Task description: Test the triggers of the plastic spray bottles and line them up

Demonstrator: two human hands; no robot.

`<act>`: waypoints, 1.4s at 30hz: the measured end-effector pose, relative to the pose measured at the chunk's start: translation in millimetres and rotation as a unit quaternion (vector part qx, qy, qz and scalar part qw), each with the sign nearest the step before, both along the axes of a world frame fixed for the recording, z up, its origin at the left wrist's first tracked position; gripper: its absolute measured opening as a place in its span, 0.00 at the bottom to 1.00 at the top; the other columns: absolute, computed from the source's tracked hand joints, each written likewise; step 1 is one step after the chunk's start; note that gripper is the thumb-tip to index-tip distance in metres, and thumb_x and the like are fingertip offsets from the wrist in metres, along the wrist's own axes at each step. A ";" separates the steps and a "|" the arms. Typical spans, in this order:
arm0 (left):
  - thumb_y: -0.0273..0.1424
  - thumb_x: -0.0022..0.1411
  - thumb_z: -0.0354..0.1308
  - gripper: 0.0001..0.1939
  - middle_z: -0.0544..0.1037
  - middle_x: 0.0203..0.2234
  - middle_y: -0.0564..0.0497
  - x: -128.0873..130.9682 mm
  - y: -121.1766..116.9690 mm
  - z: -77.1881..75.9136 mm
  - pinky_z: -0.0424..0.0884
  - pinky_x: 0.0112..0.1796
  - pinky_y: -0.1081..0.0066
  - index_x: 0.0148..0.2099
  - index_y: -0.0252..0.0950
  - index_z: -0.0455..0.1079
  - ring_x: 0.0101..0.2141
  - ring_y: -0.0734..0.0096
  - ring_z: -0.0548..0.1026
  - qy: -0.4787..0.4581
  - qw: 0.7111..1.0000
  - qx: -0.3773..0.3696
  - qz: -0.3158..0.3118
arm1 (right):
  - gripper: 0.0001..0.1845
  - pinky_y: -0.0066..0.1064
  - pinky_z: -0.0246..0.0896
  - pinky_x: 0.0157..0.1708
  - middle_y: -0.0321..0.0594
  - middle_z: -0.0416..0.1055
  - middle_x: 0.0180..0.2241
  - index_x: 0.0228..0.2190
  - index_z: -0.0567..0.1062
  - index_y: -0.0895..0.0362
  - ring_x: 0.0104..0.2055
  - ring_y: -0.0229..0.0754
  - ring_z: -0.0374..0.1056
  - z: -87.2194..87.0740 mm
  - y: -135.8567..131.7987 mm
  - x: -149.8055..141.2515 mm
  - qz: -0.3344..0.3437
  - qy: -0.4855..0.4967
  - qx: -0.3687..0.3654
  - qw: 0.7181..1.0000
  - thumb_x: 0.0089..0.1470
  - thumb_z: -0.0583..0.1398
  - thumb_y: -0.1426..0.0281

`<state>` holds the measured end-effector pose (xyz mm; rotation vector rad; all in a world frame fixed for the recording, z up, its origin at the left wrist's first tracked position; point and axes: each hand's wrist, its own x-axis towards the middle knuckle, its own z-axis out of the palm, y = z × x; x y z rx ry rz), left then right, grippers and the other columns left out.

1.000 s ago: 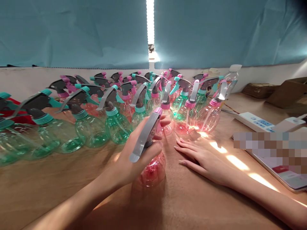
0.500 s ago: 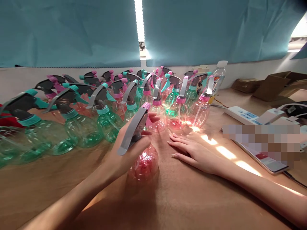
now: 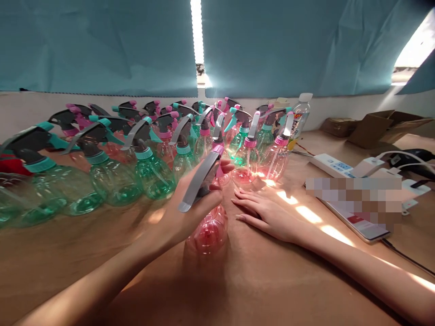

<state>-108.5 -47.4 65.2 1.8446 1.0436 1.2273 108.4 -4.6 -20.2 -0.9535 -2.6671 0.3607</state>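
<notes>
the left hand [image 3: 190, 199] is clamping around the neck of a pink spray bottle [image 3: 208, 231], its fingers curling round the far side beneath the gray spray head [image 3: 200, 181]. the bottle is standing on the counter [image 3: 272, 290] in front of the person, its pink nozzle [image 3: 218, 150] pointing away. the right hand [image 3: 265, 210] is lying palm down on the counter, fingers extending toward the bottle without touching it. the two hands are keeping apart from each other.

behind the left hand, green spray bottles [image 3: 154, 174] are standing in a row running to the left edge, with more pink and green ones crowding behind them. further pink spray bottles [image 3: 246, 163] are standing just beyond the right fingertips. a clear drink bottle [image 3: 301, 113] with a white cap is rising behind that group.

to the right, a phone [image 3: 369, 231] is lying near a white power strip [image 3: 328, 165], partly blurred out. a cardboard box [image 3: 370, 131] is sitting farther back. a blue-green curtain [image 3: 102, 45] is hanging behind everything, bright light showing through its gap.
</notes>
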 end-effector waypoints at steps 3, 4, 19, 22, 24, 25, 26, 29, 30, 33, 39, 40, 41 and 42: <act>0.24 0.54 0.53 0.23 0.76 0.45 0.49 6.4 0.8 -2.7 0.71 0.44 0.60 0.52 0.41 0.69 0.38 0.62 0.76 0.017 1.000 0.003 -0.009 | 0.28 0.46 0.55 0.60 0.46 0.61 0.61 0.57 0.66 0.57 0.63 0.50 0.56 1.1 0.0 -0.3 0.003 0.004 0.000 1.000 0.63 0.47 0.55; 0.24 0.54 0.53 0.22 0.77 0.44 0.50 9.3 1.1 -3.5 0.71 0.42 0.61 0.52 0.41 0.69 0.37 0.63 0.76 0.017 1.000 0.005 -0.013 | 0.28 0.46 0.55 0.60 0.46 0.61 0.61 0.57 0.66 0.57 0.63 0.49 0.57 1.7 0.0 -0.6 0.005 0.008 0.001 1.000 0.64 0.47 0.55; 0.25 0.50 0.51 0.12 0.74 0.28 0.53 40.2 -0.2 1.6 0.68 0.30 0.68 0.38 0.38 0.71 0.25 0.69 0.68 0.042 0.999 0.002 0.022 | 0.20 0.44 0.57 0.57 0.47 0.67 0.54 0.50 0.70 0.55 0.58 0.49 0.61 7.8 1.9 -0.2 0.036 0.027 -0.024 0.999 0.64 0.48 0.61; 0.24 0.49 0.51 0.12 0.73 0.26 0.55 42.1 -0.7 5.1 0.66 0.27 0.71 0.37 0.38 0.71 0.23 0.72 0.66 0.038 0.999 0.015 0.016 | 0.20 0.46 0.56 0.57 0.46 0.66 0.56 0.52 0.69 0.53 0.58 0.49 0.61 5.9 3.1 0.5 0.039 0.029 -0.025 0.999 0.64 0.48 0.60; 0.23 0.49 0.52 0.10 0.74 0.27 0.54 42.9 -0.4 5.3 0.67 0.28 0.70 0.35 0.38 0.70 0.25 0.70 0.69 0.026 0.999 0.020 0.009 | 0.21 0.46 0.55 0.58 0.46 0.66 0.57 0.53 0.69 0.53 0.59 0.49 0.60 3.6 3.6 1.1 0.040 0.037 -0.021 0.998 0.64 0.48 0.60; 0.23 0.49 0.52 0.09 0.74 0.27 0.54 43.0 -0.1 4.6 0.68 0.29 0.70 0.34 0.38 0.69 0.27 0.69 0.70 0.020 1.000 0.020 0.008 | 0.21 0.46 0.55 0.58 0.46 0.65 0.57 0.53 0.69 0.53 0.59 0.49 0.60 2.8 3.6 1.3 0.041 0.041 -0.020 0.998 0.64 0.48 0.60; 0.24 0.49 0.52 0.08 0.74 0.28 0.54 42.9 0.3 3.6 0.68 0.31 0.69 0.34 0.37 0.69 0.28 0.68 0.71 0.014 1.000 0.019 0.009 | 0.20 0.45 0.56 0.58 0.45 0.66 0.57 0.52 0.69 0.53 0.59 0.49 0.60 2.5 3.3 1.4 0.040 0.044 -0.019 0.998 0.64 0.49 0.60; 0.24 0.50 0.53 0.06 0.74 0.27 0.53 42.0 2.0 1.0 0.70 0.33 0.67 0.33 0.37 0.66 0.29 0.67 0.72 0.001 1.000 0.012 0.007 | 0.19 0.44 0.57 0.57 0.44 0.66 0.57 0.50 0.71 0.54 0.57 0.48 0.62 4.5 1.6 1.3 0.037 0.046 -0.020 0.998 0.64 0.49 0.61; 0.24 0.50 0.53 0.06 0.74 0.27 0.54 41.6 2.6 0.7 0.70 0.33 0.67 0.33 0.37 0.66 0.29 0.67 0.72 -0.001 1.000 0.013 0.000 | 0.18 0.44 0.57 0.56 0.44 0.66 0.57 0.48 0.72 0.54 0.57 0.48 0.63 5.7 1.1 1.1 0.038 0.046 -0.020 0.998 0.64 0.49 0.61; 0.24 0.49 0.52 0.06 0.73 0.27 0.53 40.8 4.2 1.6 0.70 0.33 0.67 0.31 0.37 0.65 0.29 0.67 0.72 0.012 0.999 0.024 -0.019 | 0.18 0.43 0.58 0.55 0.43 0.68 0.56 0.46 0.73 0.53 0.56 0.47 0.63 6.9 0.8 0.5 0.044 0.050 -0.016 0.998 0.64 0.49 0.62; 0.25 0.50 0.52 0.07 0.71 0.23 0.55 40.1 3.7 -1.6 0.70 0.32 0.65 0.33 0.39 0.68 0.27 0.66 0.71 0.042 0.999 0.026 0.022 | 0.17 0.41 0.59 0.55 0.44 0.70 0.53 0.49 0.70 0.55 0.55 0.46 0.65 2.6 0.7 3.8 0.030 0.064 -0.020 0.997 0.64 0.50 0.63; 0.25 0.51 0.52 0.07 0.71 0.23 0.55 40.1 3.5 -3.1 0.70 0.32 0.65 0.34 0.39 0.68 0.27 0.66 0.71 0.041 0.999 0.024 0.026 | 0.18 0.41 0.60 0.53 0.43 0.71 0.52 0.50 0.69 0.54 0.53 0.46 0.66 3.0 0.2 5.1 0.018 0.072 -0.024 0.997 0.64 0.50 0.63; 0.26 0.51 0.52 0.07 0.70 0.23 0.55 40.1 3.4 -4.6 0.70 0.33 0.64 0.35 0.39 0.68 0.27 0.66 0.71 0.038 0.998 0.023 0.032 | 0.18 0.41 0.61 0.52 0.42 0.72 0.51 0.51 0.69 0.53 0.51 0.46 0.68 3.7 -0.5 6.6 0.002 0.079 -0.028 0.997 0.64 0.50 0.63; 0.26 0.52 0.52 0.07 0.70 0.24 0.55 40.1 3.4 -5.9 0.70 0.33 0.64 0.35 0.39 0.68 0.27 0.66 0.71 0.038 0.998 0.026 0.039 | 0.18 0.41 0.63 0.50 0.41 0.73 0.50 0.52 0.69 0.52 0.49 0.46 0.69 4.5 -1.3 8.1 -0.015 0.087 -0.032 0.996 0.64 0.49 0.62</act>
